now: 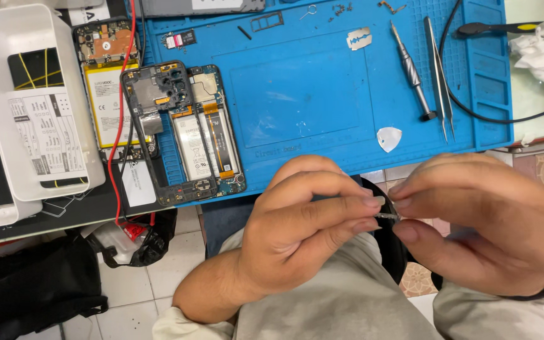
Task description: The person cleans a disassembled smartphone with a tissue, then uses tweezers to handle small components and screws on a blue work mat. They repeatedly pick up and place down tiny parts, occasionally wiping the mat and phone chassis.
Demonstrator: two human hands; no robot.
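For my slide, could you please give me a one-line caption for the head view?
Both hands, left hand and right hand, pinch a small metal part below a blue repair mat holding opened phones.

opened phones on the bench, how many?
2. One opened phone lies off the blue mat's left edge; the other lies on the mat's left part, under a loose black frame. More may be hidden.

small metal part (386,216): thin, silvery, elongated, lying roughly level, right of centre in the lower half of the frame. pinched at both ends between fingertips of the left hand (297,226) and the right hand (480,220). held in the air below the near edge of the desk. finer detail too small to tell.
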